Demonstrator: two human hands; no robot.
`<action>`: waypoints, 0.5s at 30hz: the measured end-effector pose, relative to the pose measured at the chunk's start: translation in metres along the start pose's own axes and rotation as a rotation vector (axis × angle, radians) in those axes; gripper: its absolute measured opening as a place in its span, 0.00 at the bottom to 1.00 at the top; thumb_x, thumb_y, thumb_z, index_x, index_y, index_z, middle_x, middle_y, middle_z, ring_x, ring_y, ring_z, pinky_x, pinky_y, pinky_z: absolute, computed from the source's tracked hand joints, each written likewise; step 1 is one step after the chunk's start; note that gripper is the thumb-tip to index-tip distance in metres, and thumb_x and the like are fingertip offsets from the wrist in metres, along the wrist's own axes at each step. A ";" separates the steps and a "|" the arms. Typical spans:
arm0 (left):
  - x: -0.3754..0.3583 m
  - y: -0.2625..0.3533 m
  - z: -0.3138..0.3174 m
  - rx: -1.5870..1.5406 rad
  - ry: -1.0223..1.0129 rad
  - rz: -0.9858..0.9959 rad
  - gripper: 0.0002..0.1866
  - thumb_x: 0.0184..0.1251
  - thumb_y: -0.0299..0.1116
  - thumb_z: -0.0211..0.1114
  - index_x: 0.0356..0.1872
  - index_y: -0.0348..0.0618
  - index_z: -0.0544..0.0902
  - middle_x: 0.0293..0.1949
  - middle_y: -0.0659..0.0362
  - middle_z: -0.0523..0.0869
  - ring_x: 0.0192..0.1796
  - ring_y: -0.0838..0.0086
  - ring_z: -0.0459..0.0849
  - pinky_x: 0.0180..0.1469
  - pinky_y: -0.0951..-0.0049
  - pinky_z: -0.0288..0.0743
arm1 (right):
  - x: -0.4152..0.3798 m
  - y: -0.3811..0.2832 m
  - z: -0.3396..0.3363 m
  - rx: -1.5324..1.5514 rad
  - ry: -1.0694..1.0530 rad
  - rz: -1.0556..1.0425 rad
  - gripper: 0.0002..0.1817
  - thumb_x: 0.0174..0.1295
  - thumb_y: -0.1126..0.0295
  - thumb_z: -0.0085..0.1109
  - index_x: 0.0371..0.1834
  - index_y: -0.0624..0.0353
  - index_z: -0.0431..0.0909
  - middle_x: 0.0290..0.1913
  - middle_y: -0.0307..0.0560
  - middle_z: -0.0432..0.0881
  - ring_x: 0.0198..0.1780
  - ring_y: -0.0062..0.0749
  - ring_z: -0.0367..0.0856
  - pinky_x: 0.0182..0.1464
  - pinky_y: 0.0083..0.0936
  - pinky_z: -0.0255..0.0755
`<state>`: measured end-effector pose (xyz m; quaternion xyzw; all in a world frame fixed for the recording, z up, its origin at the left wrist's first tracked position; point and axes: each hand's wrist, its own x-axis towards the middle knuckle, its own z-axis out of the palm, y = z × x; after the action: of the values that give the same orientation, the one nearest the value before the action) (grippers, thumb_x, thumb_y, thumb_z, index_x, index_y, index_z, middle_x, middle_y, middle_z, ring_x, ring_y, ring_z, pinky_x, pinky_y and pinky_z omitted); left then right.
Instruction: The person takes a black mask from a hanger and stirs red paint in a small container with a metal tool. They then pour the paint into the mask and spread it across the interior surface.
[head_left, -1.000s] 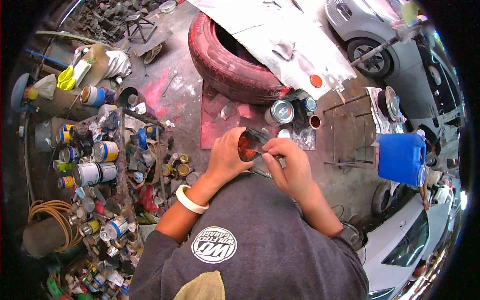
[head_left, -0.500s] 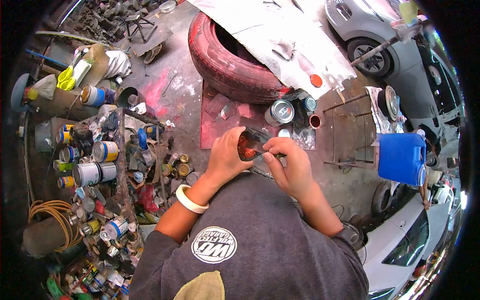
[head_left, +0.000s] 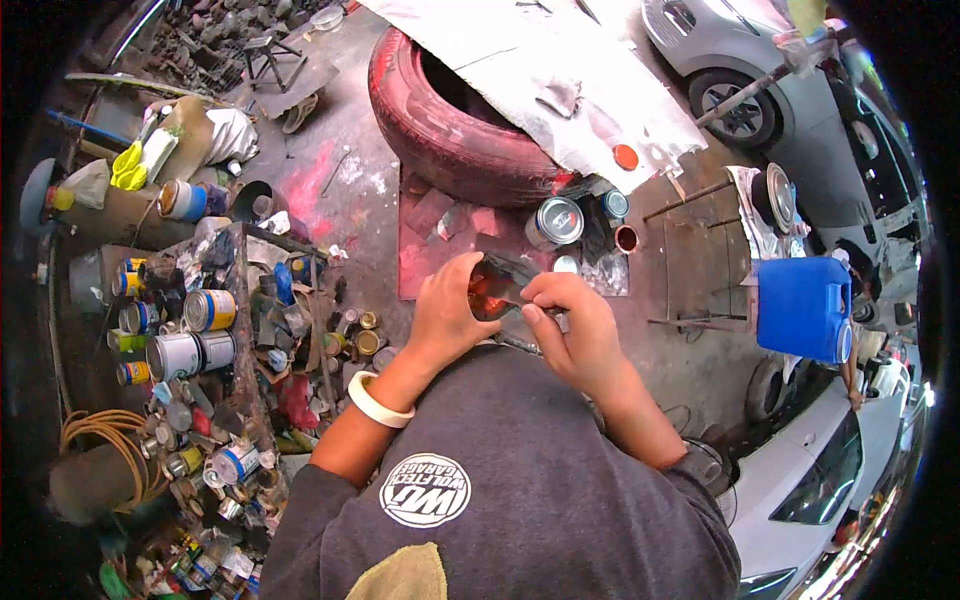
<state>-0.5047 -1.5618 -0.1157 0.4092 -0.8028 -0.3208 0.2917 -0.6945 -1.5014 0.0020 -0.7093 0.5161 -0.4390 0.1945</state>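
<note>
In front of my chest, my left hand (head_left: 446, 305) is wrapped round a dark, cup-like piece with a shiny orange-red inside (head_left: 488, 292). A roll of cream masking tape (head_left: 380, 402) circles my left wrist like a bracelet. With thumb and fingers pinched, my right hand (head_left: 575, 325) holds a thin, flat grey strip (head_left: 510, 283) that reaches across the opening of the cup-like piece. What the strip is made of I cannot tell. Just beyond my hands stand a lidded paint can (head_left: 556, 223) and a small open pot with dark red inside (head_left: 626, 239).
Ahead, a red-stained tyre (head_left: 455, 150) lies under a white sheet (head_left: 600, 100). Shelving at left is crowded with paint cans (head_left: 210, 310). A blue jerrycan (head_left: 800, 310) rests on a metal-framed stand at right, near parked cars (head_left: 800, 480).
The view has shifted slightly, so the surroundings sit a little further left. Both hands keep their hold, and the grey strip stays over the opening.
</note>
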 end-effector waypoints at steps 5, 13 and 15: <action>-0.001 0.000 0.002 0.008 0.008 0.024 0.53 0.40 0.34 0.87 0.73 0.45 0.69 0.65 0.50 0.82 0.66 0.51 0.83 0.61 0.52 0.76 | -0.002 0.001 0.000 0.003 0.024 -0.027 0.12 0.65 0.77 0.72 0.47 0.62 0.77 0.45 0.56 0.85 0.43 0.54 0.85 0.47 0.43 0.79; -0.006 -0.003 0.005 -0.001 0.011 0.060 0.54 0.39 0.33 0.87 0.73 0.44 0.69 0.66 0.50 0.81 0.66 0.52 0.83 0.60 0.52 0.77 | -0.004 0.004 0.000 0.001 -0.004 -0.030 0.13 0.65 0.76 0.73 0.47 0.62 0.78 0.46 0.56 0.86 0.44 0.54 0.86 0.48 0.42 0.80; -0.004 -0.001 0.004 0.028 0.036 0.086 0.54 0.39 0.33 0.88 0.73 0.44 0.69 0.66 0.50 0.81 0.66 0.52 0.83 0.61 0.52 0.77 | -0.004 0.004 -0.002 -0.004 -0.007 -0.023 0.13 0.65 0.76 0.73 0.47 0.62 0.78 0.46 0.56 0.86 0.45 0.54 0.86 0.49 0.42 0.80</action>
<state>-0.5054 -1.5574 -0.1196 0.3840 -0.8187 -0.2892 0.3139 -0.6988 -1.4988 -0.0011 -0.7172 0.5082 -0.4375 0.1898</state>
